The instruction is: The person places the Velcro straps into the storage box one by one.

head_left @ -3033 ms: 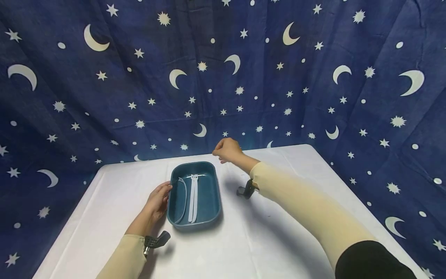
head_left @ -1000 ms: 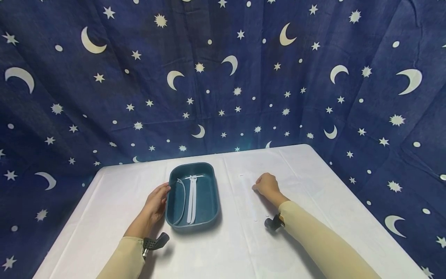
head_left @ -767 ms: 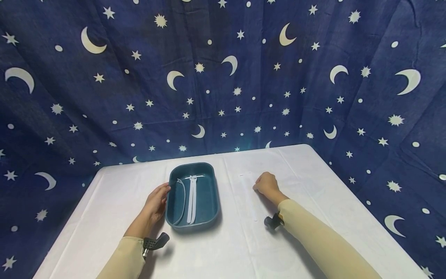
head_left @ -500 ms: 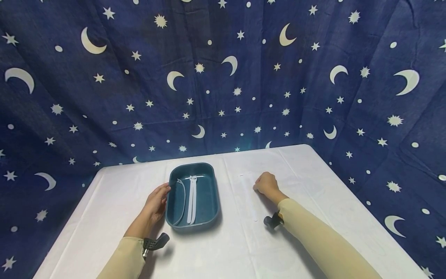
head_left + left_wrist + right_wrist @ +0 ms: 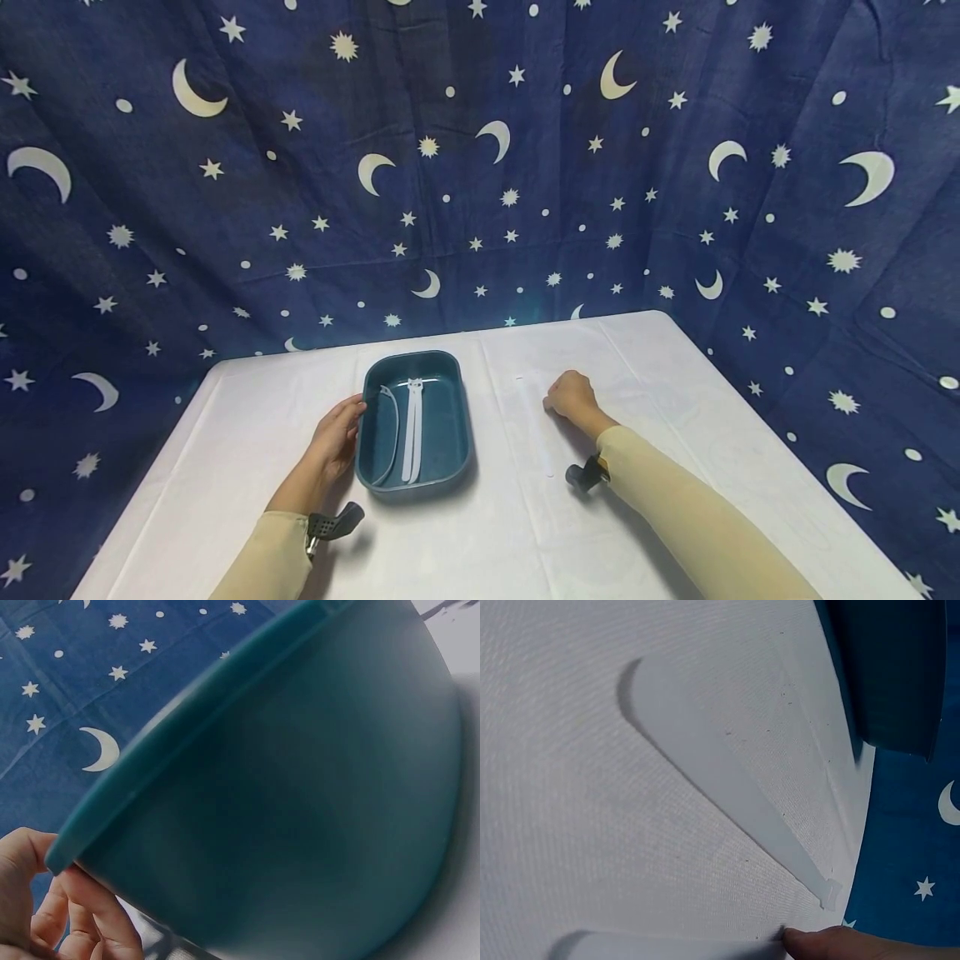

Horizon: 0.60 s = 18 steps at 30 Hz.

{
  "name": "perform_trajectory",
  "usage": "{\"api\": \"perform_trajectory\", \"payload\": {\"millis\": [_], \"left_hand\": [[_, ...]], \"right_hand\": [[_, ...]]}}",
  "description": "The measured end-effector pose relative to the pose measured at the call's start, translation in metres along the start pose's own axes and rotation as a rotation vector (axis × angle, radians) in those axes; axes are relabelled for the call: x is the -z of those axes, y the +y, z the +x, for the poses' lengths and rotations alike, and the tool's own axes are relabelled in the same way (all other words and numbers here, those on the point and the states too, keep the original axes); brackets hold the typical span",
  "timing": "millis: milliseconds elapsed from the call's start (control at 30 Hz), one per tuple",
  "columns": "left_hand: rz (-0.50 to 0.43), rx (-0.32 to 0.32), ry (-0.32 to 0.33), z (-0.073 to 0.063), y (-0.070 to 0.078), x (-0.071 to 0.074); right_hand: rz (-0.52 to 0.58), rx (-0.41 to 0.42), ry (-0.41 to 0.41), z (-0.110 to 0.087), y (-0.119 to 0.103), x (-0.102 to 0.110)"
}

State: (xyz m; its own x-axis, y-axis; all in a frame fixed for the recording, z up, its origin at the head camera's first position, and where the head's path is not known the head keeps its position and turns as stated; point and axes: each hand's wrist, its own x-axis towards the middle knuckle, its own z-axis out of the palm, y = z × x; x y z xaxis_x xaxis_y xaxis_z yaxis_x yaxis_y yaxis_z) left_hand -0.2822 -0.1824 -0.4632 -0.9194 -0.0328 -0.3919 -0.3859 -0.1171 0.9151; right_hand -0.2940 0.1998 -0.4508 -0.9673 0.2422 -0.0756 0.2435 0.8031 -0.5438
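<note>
My left hand (image 5: pixel 337 435) pinches the left rim of a deep teal rectangular box (image 5: pixel 463 400), thumb and fingers on either side of the edge in the left wrist view. Inside lie a thin curved strip (image 5: pixel 396 433) along the left wall and slim white strips (image 5: pixel 414 433) side by side, with a cat-ear-shaped end. Right of the box, my right hand (image 5: pixel 573 396) is low at the tablecloth, fingers curled. In the right wrist view its thumb (image 5: pixel 832 943) is on the end of a flat white strip (image 5: pixel 660 948); the other fingers are hidden.
Another flat white strip (image 5: pixel 712 765) lies on the white tablecloth (image 5: pixel 480 542), between the box and my right hand. A dark blue curtain (image 5: pixel 480 167) with moons and stars hangs behind and beside the table. Each wrist wears a black camera mount (image 5: pixel 336 522).
Three seconds ago my right hand was raised beyond the box's far right corner; it has come down rightward to the tablecloth and since stays nearly still. My left hand keeps its hold.
</note>
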Motion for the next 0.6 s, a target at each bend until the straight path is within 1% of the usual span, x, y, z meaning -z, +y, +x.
{"api": "perform_trajectory", "payload": {"millis": [233,400,600], "left_hand": [[-0.009,-0.006,0.002,0.001,-0.0007,-0.0002],[-0.005,-0.004,0.008,0.0009,-0.0006,-0.0003],[-0.007,-0.014,0.002,-0.0002,-0.0007,-0.0015]], "right_hand": [[0.015,-0.018,-0.018,-0.0011,-0.0022,0.0011],[0.0,-0.01,-0.019,-0.0017,-0.0037,0.0023],[-0.012,-0.016,-0.039,-0.003,-0.0056,0.0048]]}}
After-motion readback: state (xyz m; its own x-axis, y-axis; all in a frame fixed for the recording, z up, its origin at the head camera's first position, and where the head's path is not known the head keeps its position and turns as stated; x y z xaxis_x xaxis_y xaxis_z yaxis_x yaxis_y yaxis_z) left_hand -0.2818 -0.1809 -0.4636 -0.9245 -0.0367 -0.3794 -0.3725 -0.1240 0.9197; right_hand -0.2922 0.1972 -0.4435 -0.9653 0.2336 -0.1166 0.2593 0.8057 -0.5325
